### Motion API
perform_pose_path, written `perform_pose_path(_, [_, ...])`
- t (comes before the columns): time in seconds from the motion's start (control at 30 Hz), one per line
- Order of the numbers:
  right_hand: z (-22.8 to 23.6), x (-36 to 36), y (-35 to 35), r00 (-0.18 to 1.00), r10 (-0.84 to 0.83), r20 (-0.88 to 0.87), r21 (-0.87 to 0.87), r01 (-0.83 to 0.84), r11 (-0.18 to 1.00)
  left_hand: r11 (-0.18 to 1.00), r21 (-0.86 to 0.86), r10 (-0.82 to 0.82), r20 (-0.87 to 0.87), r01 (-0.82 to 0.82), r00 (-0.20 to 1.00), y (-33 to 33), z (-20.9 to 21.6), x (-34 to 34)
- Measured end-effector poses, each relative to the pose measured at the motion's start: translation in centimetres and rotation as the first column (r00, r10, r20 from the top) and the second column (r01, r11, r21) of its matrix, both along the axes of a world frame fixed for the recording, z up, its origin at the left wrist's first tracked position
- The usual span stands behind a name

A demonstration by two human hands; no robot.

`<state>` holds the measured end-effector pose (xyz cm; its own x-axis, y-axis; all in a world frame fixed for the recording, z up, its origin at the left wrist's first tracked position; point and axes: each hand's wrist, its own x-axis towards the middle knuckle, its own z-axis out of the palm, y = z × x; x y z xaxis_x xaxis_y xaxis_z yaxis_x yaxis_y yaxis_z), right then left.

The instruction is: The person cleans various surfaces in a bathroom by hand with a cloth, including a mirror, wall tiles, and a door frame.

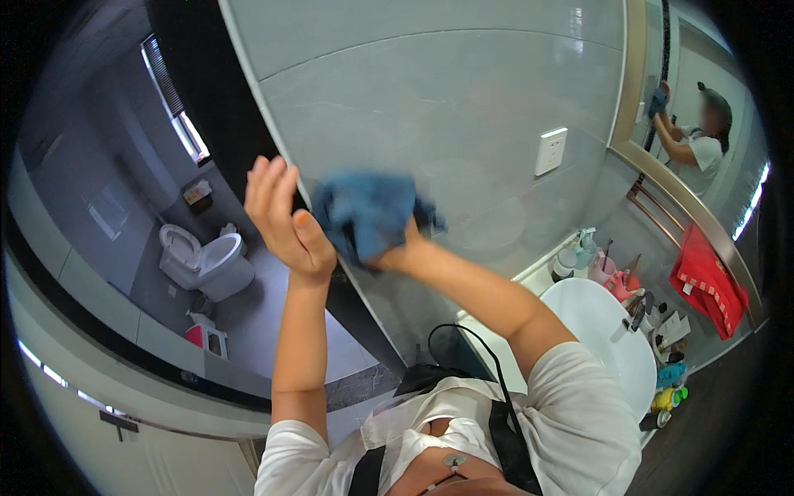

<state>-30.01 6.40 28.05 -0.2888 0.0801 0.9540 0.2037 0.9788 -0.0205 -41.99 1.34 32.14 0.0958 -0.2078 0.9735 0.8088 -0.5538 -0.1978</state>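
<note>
My left hand (289,219) is raised with its fingers stretched out, beside the dark door frame (211,74). It looks close to the frame's edge; whether it touches cannot be told. A crumpled blue cloth (364,211), smeared by motion, is against or just in front of the grey tiled wall (463,107). My right hand (397,252) has hold of this cloth, which hides most of its fingers. Only a small gap parts the cloth from my left hand.
A white wall socket (552,151) is right of the cloth. Further right are a white basin (604,339), several bottles (585,246), a red towel (707,281) on a rail and a framed mirror (695,99). Through the doorway, a toilet (219,264) stands at left. A black cable (488,351) loops near my waist.
</note>
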Motion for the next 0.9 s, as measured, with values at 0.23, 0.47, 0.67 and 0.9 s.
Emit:
perform_pose_path(0.23, [-13.2,10.6,6.8,0.808,-0.270,0.524,-0.109,0.378,0.920,0.990,-0.141,-0.012,-0.260,-0.025,0.966,1.4,-3.3,2.7])
perform_pose_path(0.47, [11.9,16.8,11.0,0.785,-0.536,-0.310,0.181,0.602,0.777,0.985,-0.157,-0.112,-0.238,0.076,0.965,3.3,-1.1,6.5])
perform_pose_path(0.67, [18.0,21.4,12.6,0.706,-0.590,-0.393,-0.176,0.571,0.801,0.980,-0.163,-0.141,-0.178,0.112,0.974,4.8,-0.6,8.7])
perform_pose_path(0.9, [1.8,13.7,8.5,0.761,-0.621,-0.187,0.079,0.642,0.763,0.965,-0.222,-0.180,-0.172,0.140,0.969,5.4,-2.7,9.9])
